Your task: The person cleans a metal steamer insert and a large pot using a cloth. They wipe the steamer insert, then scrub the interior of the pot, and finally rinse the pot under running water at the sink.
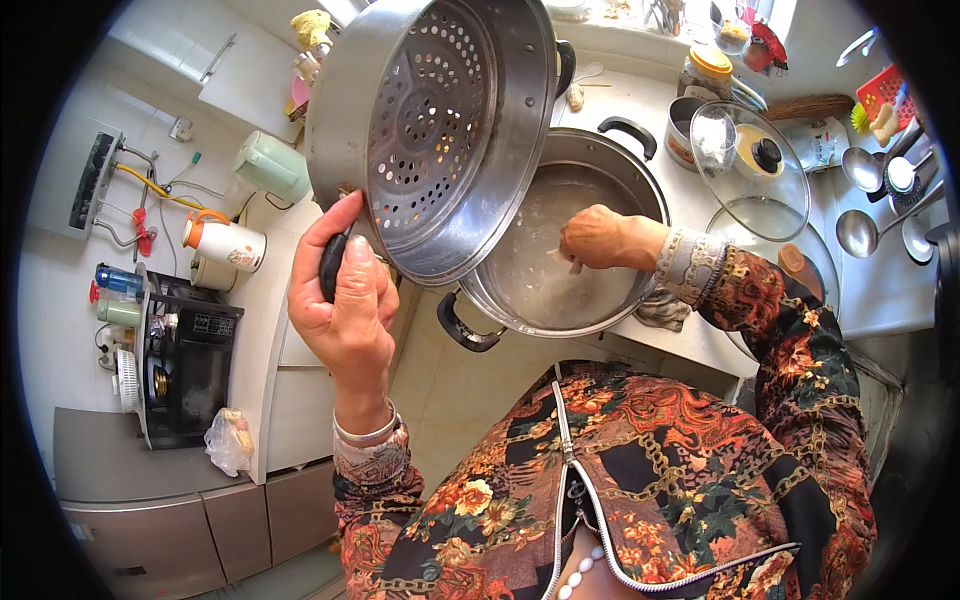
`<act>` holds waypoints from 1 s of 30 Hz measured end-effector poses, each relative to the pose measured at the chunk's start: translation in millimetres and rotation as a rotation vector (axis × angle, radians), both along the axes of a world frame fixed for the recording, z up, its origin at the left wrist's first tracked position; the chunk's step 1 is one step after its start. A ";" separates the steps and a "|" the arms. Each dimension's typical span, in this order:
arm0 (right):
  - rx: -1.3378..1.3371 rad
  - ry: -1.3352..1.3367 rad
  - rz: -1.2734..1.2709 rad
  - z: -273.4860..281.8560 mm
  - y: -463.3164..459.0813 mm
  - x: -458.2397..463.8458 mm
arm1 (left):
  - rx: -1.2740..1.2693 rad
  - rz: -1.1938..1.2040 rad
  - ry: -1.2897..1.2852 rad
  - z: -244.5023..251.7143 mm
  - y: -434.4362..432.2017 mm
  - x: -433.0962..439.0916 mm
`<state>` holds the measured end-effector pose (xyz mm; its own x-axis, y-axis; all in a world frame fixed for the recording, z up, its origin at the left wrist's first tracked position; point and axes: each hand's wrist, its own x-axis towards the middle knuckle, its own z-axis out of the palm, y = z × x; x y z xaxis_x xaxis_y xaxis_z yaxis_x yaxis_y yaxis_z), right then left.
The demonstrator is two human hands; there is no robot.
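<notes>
My left hand (349, 300) grips the black side handle of a metal steamer basket (337, 127), which is tilted up on its side so that its perforated bottom shows. Below and right of the basket stands a wide stainless steel pot (562, 328) holding cloudy liquid. Over the liquid, inside the pot's rim, is my right hand (600, 238), its fingers curled around a small pale thing that is mostly hidden; what it is I cannot tell. The pot's two black handles stick out at its upper right and lower left.
A glass lid (750, 169) with a black knob leans at the right, near a small metal pot (679, 131) and a lidded jar (706, 73). Ladles (857, 232) hang at the far right. A crumpled cloth (663, 309) lies beside the pot. Across the room stand a kettle (271, 166) and a microwave (199, 367).
</notes>
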<state>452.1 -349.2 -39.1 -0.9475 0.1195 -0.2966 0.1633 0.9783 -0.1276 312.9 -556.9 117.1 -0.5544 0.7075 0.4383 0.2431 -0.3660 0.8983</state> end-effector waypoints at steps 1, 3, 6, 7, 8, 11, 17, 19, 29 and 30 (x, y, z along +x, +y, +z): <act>0.035 -0.003 0.003 -11.6 4.7 5.7 | 0.007 -0.010 -0.003 3.0 1.7 0.5; 0.016 -0.026 -0.043 -11.4 9.2 9.7 | 0.018 -0.014 -0.008 7.4 1.9 1.2; -0.115 0.069 -0.141 42.6 11.2 18.8 | 0.015 -0.028 -0.035 6.2 0.1 -4.5; -0.163 0.175 -0.169 71.9 5.5 18.5 | 0.009 -0.021 -0.043 3.0 0.0 -7.6; -0.260 0.388 -0.151 78.5 11.1 18.5 | 0.003 -0.031 -0.047 1.7 1.3 -5.9; -0.430 0.772 -0.148 116.8 3.4 -12.1 | -0.004 -0.032 -0.052 -7.3 2.5 -3.4; -1.528 1.478 -0.047 147.3 -30.3 -68.6 | 0.001 -0.087 -0.030 2.0 17.5 9.8; -1.371 1.476 -0.082 146.8 -50.6 -77.4 | 0.010 -0.105 -0.025 3.0 17.2 10.0; -0.401 0.744 0.177 48.6 -7.0 -61.5 | 0.045 -0.122 -0.124 11.2 10.8 1.4; -0.347 0.680 0.082 46.7 -0.9 -59.3 | 0.043 -0.114 -0.146 5.3 10.9 -2.2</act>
<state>392.8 -350.1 7.6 -0.9368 0.0473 0.3468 -0.1324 0.8692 -0.4764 310.8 -546.0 122.4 -0.5314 0.7516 0.3907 0.0663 -0.4229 0.9037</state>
